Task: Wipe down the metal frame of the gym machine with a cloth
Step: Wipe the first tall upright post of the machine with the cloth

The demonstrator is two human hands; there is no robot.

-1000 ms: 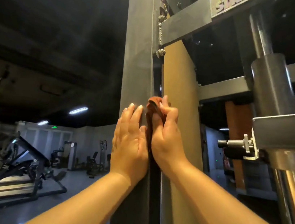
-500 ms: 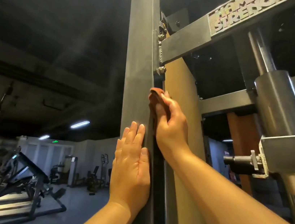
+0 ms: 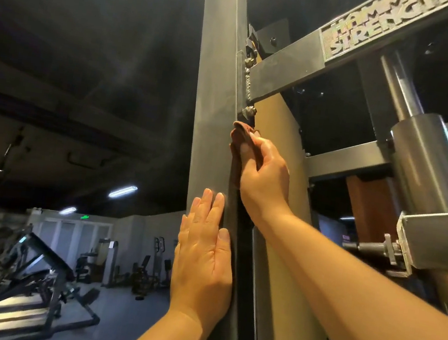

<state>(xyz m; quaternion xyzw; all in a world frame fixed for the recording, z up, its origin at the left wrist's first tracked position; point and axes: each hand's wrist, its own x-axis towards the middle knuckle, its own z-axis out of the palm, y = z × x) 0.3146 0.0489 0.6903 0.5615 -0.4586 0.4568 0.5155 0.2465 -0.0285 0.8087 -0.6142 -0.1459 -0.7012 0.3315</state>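
A tall grey metal upright [image 3: 217,88] of the gym machine frame runs from top to bottom of the view. My right hand [image 3: 265,175] grips a brown cloth [image 3: 240,134] and presses it against the upright's right edge, just under a bolt [image 3: 248,112] where a crossbar [image 3: 285,72] joins. My left hand [image 3: 203,250] lies flat on the front face of the upright, below the right hand, fingers straight and pointing up. Most of the cloth is hidden under my right hand.
A nameplate bar [image 3: 381,27] slopes up to the right. A shiny steel sleeve on a guide rod [image 3: 425,163] and a pin bracket [image 3: 384,250] stand at the right. An incline bench machine [image 3: 30,266] and other gym machines [image 3: 145,271] sit on the floor far left.
My right hand has slid the cloth up the upright's edge to just below the bolt. My left hand has stayed lower on the upright, so the hands are now apart.
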